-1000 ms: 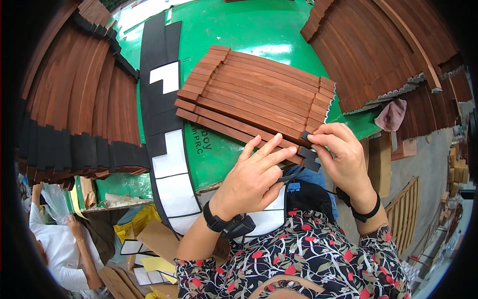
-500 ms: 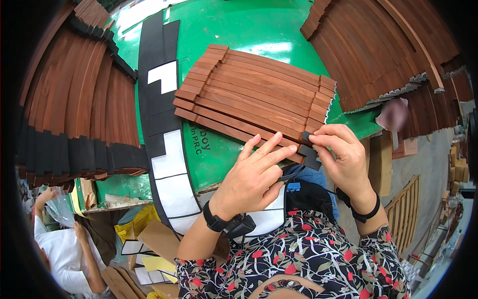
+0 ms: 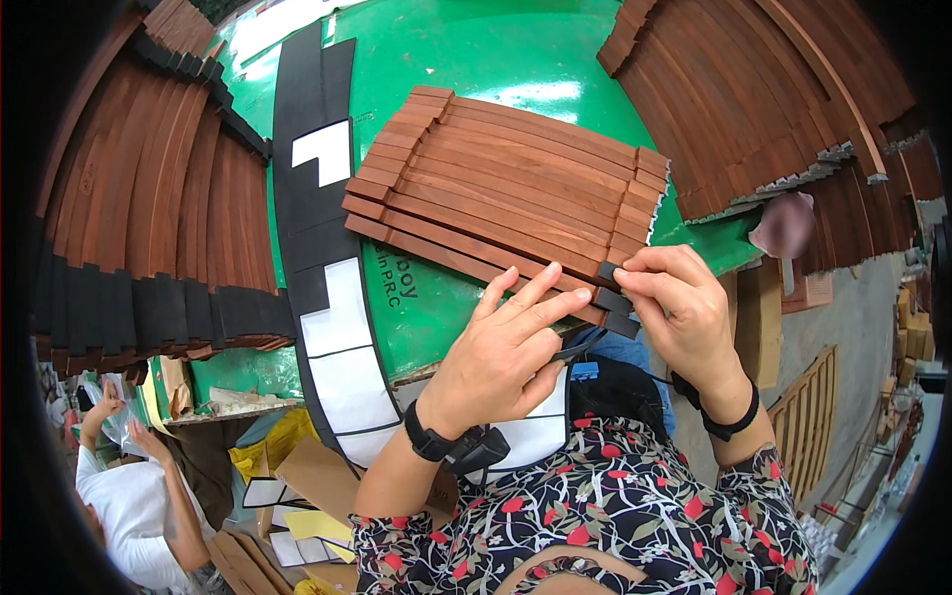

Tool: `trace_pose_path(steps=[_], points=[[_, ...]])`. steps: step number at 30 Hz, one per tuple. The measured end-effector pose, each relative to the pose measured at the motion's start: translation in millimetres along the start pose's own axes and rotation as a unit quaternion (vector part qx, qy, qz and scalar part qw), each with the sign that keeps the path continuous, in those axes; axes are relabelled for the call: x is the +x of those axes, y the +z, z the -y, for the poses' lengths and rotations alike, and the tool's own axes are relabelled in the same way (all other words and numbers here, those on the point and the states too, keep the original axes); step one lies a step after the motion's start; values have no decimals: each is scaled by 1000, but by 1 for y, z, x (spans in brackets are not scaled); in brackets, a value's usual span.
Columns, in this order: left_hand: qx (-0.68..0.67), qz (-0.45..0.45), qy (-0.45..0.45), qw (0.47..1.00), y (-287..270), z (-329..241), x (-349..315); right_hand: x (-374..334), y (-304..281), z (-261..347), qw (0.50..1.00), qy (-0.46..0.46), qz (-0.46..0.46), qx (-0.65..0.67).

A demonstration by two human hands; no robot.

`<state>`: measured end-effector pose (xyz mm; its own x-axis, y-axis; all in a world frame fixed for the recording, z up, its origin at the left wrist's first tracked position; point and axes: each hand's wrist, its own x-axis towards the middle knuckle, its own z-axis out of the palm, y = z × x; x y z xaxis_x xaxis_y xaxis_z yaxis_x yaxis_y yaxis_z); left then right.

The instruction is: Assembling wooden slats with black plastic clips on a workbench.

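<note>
- Laying the bare left hand open, fingers spread, with tips resting on the nearest of the reddish-brown wooden slats, toward their right ends.
- Pinching with thumb and forefinger of the bare right hand at a small, black, block-shaped end cap; cannot tell how far over the wood.
- Just below that cap, near the left forefinger, with two more black caps on neighbouring slat ends.
- Lying, slats and caps together, in a broad slanting row on a shiny green work surface.
- At left, with a long black-and-white panelled strip, then a stack of black-ended brown slats.
- At upper right, with another brown slat stack.
- At lower left, with a white-shirted co-worker handling a clear plastic bag.
</note>
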<state>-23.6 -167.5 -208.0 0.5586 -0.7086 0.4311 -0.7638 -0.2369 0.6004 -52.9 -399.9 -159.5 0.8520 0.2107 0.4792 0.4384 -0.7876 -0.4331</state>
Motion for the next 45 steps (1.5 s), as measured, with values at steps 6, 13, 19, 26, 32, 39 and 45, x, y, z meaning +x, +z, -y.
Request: trace_pose_path(steps=[6, 13, 19, 26, 32, 39, 45], points=[[2, -2, 4, 1000, 0, 0, 1, 2, -4, 1, 1000, -9, 7, -3], [6, -3, 0, 1000, 1, 1, 0, 7, -13, 3, 997, -12, 66, -24], [5, 0, -2, 1000, 1, 0, 1, -4, -15, 0, 996, 74, 44, 23], [4, -3, -8, 1000, 1, -1, 1, -4, -6, 1, 997, 5, 16, -69], [-112, -27, -24, 993, -10, 2, 6, 0, -1, -5, 998, -18, -18, -61], [-511, -140, -273, 803, -9, -3, 4, -3, -7, 39, 992, -61, -46, 98], [-549, -155, -268, 777, -1, -13, 7, -8, 14, 49, 990, 43, 8, 135]])
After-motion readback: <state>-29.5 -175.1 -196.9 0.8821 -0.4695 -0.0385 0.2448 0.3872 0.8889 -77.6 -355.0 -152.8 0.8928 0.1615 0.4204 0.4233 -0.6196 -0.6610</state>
